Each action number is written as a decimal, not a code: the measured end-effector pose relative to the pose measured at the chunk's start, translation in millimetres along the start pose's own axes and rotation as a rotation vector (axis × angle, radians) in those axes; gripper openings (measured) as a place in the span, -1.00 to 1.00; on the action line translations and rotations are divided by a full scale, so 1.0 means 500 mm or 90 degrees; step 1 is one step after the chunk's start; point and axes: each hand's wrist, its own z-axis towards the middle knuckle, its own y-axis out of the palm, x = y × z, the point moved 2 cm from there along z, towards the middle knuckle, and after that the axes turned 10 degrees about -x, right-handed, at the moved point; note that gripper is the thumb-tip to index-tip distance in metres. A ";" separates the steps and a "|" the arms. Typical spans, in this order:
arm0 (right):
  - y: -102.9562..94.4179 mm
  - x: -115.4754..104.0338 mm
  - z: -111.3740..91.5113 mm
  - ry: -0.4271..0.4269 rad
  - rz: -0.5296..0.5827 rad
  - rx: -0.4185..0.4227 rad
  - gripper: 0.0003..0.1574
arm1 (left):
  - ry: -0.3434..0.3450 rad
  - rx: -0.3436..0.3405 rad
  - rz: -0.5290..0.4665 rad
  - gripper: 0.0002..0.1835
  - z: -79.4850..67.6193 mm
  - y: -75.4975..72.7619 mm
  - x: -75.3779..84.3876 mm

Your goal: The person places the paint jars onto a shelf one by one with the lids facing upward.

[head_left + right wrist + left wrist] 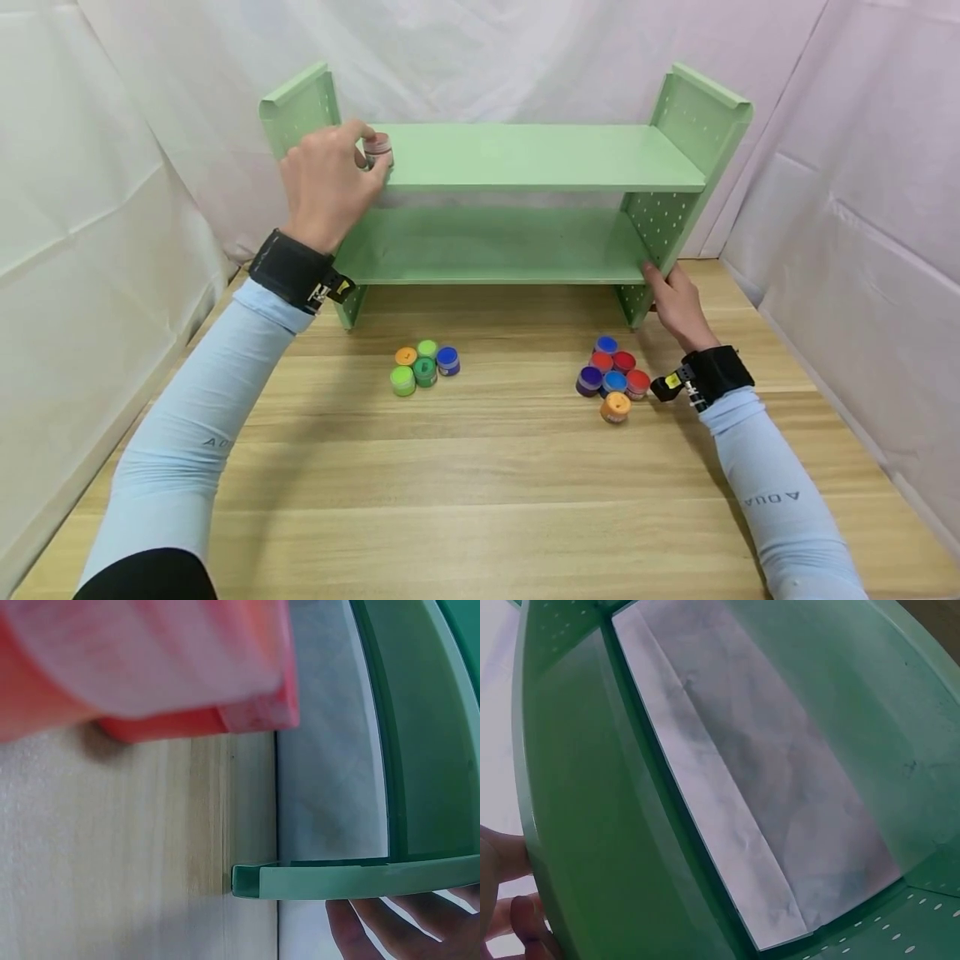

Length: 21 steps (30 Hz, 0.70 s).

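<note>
A green two-tier shelf (pixel 525 158) stands at the back of the table. At the left end of its upper board, my left hand (pixel 326 179) pinches a small paint jar (pixel 378 146) with a dull reddish lid between thumb and fingers. Whether the jar's base touches the board cannot be told. My right hand (pixel 678 304) grips the shelf's right side panel low down, thumb on the inner side, fingers (pixel 405 919) along the outside. In the left wrist view, part of the left hand shows beside the green board, and the jar is out of sight.
On the wooden table (pixel 480 500), a left cluster holds several jars, among them a green jar (pixel 425 372) and a blue jar (pixel 448 360). Another cluster near my right wrist includes an orange jar (pixel 615 407) and a red jar (pixel 637 383). White cloth (pixel 487 58) hangs behind.
</note>
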 end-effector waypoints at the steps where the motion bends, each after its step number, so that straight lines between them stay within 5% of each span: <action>1: 0.000 0.001 0.000 -0.001 0.001 0.000 -0.17 | -0.001 0.000 0.000 -0.66 0.000 0.000 0.000; 12: -0.004 -0.003 0.009 -0.005 -0.002 0.004 -0.16 | -0.015 0.003 -0.009 -0.65 0.002 -0.003 -0.001; 21: 0.004 -0.005 0.001 -0.002 -0.007 0.000 -0.16 | 0.005 0.087 -0.053 -0.65 -0.037 0.001 -0.003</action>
